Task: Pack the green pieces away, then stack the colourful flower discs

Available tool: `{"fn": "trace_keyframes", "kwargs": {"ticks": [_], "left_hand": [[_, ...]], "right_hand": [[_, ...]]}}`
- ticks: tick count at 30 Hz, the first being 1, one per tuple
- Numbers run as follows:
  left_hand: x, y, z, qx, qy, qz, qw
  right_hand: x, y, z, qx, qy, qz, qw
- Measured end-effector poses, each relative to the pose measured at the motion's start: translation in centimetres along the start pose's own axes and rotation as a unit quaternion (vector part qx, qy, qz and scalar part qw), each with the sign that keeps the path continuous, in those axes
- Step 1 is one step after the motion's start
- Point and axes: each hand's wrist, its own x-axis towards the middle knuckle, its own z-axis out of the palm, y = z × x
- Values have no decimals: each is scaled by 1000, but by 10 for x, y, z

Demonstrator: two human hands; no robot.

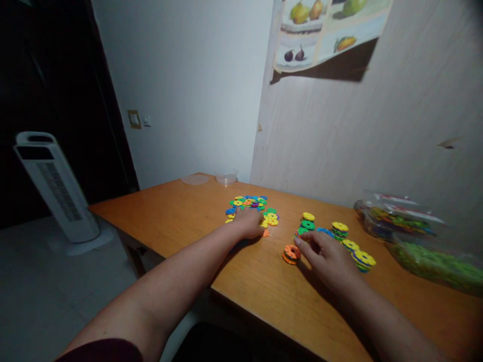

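Observation:
My left hand [249,223] rests palm down on the near edge of a loose pile of coloured plastic discs [251,203] on the wooden table [181,221]; whether it grips a disc I cannot tell. My right hand [329,254] lies flat on the table, its fingertips touching a short orange stack of discs [291,253]. Around that hand stand more small stacks: green ones [307,222], a yellow-topped one [340,229] and another yellow-and-blue one [364,260].
Clear plastic bags of more pieces [400,218] and green pieces [437,264] lie at the right by the wall. A clear lid [195,179] and small tub [225,177] sit at the table's far corner. A white tower fan [56,186] stands on the floor at left.

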Motion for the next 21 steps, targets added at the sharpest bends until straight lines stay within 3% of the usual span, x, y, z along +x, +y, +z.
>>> {"fn": "trace_keyframes", "kwargs": {"ticks": [7, 12, 14, 17, 21], "left_hand": [[5, 0, 2, 3, 72, -7, 997], [4, 10, 0, -118, 134, 6, 984], [1, 20, 0, -228, 121, 37, 965], [-8, 36, 0, -394, 100, 45, 912], [-22, 50, -6, -497, 56, 56, 864]], "right_hand": [[0, 1, -2, -8, 36, -6, 999], [-2, 2, 0, -14, 61, -19, 998], [-3, 2, 1, -15, 57, -46, 997], [-5, 2, 3, -12, 41, -87, 995], [-7, 0, 3, -6, 27, -91, 995]]}}
